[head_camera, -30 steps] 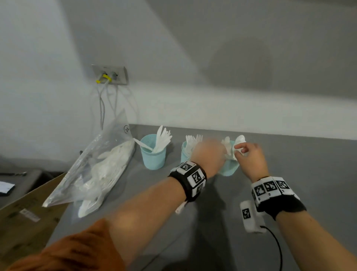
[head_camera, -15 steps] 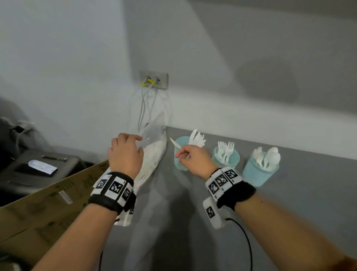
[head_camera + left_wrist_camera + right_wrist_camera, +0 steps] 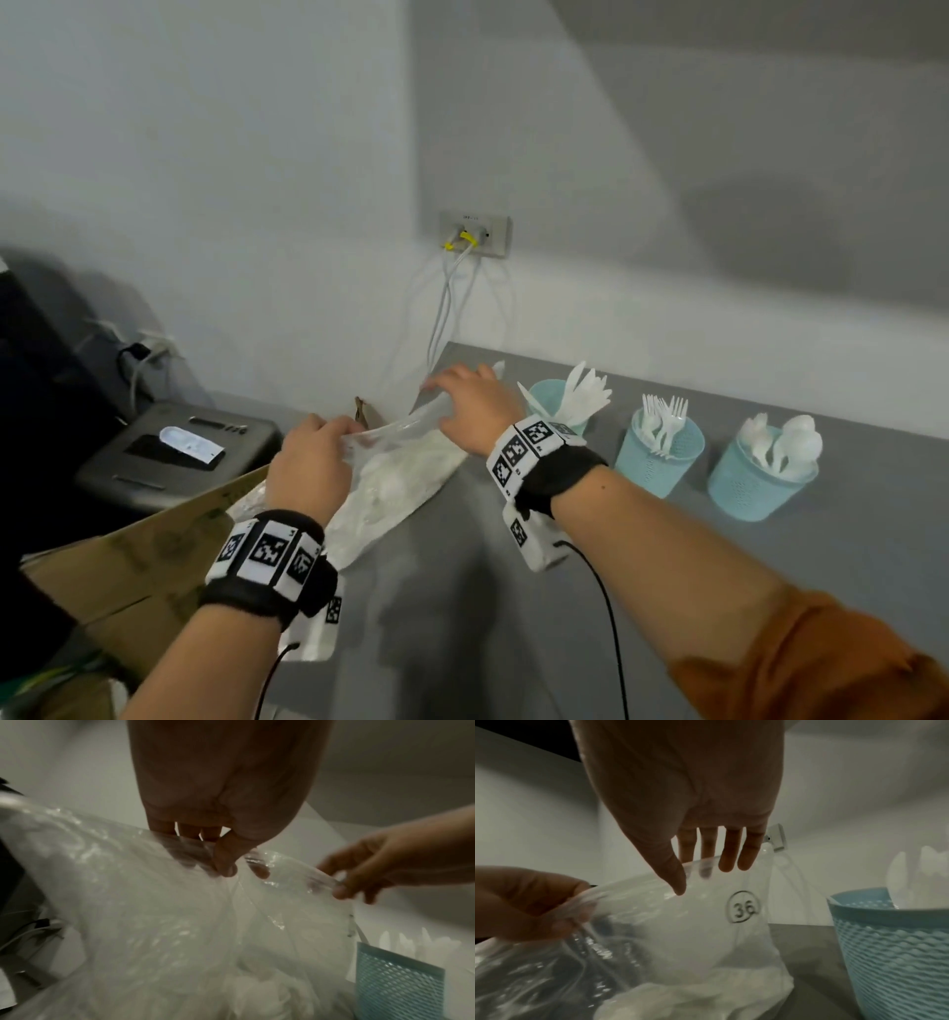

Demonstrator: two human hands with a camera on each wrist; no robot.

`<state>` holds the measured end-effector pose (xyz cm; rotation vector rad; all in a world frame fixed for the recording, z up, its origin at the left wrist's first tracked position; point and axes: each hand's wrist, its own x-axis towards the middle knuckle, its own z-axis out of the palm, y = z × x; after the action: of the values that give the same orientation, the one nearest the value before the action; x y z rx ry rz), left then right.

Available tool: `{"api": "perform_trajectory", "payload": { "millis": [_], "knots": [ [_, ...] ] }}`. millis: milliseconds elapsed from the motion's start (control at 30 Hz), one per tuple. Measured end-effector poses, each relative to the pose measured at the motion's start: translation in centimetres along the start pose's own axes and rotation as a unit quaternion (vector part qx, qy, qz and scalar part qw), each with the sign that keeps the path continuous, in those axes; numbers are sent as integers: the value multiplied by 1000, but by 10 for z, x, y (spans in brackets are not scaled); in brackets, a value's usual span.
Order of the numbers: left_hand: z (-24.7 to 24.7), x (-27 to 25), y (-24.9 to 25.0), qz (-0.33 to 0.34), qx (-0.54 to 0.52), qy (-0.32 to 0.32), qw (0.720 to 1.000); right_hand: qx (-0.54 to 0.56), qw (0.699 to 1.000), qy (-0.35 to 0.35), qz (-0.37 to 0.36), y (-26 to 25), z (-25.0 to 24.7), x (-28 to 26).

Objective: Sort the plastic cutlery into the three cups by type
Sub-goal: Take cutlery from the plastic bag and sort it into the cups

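Note:
A clear plastic bag (image 3: 405, 478) of white cutlery lies at the grey table's left end; it is marked 36 (image 3: 743, 909). My left hand (image 3: 336, 437) pinches the bag's rim (image 3: 180, 850) between thumb and fingers. My right hand (image 3: 441, 398) pinches the same rim (image 3: 698, 866) further right, holding the mouth apart. Three light-blue cups stand in a row to the right: a knives cup (image 3: 552, 398), a forks cup (image 3: 660, 460) and a spoons cup (image 3: 760, 488). The knives cup (image 3: 895, 953) stands just right of the bag.
A cardboard box (image 3: 149, 560) sits below the table's left edge, beside a dark grey device (image 3: 169, 457). A wall socket (image 3: 475, 234) with white cables hangs above the bag. Black wrist cables trail over the bare table (image 3: 667, 575) in front of the cups.
Both hands left the spoons cup and moved left to the bag. The left hand reached it first, and now the right hand also pinches its rim. My view turned left.

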<state>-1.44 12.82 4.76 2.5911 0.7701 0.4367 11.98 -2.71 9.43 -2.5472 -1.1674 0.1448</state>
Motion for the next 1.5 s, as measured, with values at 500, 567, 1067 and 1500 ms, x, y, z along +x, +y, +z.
{"api": "perform_trajectory", "payload": {
  "millis": [500,567,1067,1500],
  "knots": [
    [2,-21,77,158,-60,-26,985,190,922,275,197,81,-25,-151],
    [9,-22,100,185,-73,-28,980,202,906,300,222,96,-34,-174],
    [80,-80,225,364,-100,-149,914,226,802,387,396,134,-34,-268],
    [96,-101,286,411,-129,-143,891,174,845,353,362,136,-30,-272]
  ]
}}
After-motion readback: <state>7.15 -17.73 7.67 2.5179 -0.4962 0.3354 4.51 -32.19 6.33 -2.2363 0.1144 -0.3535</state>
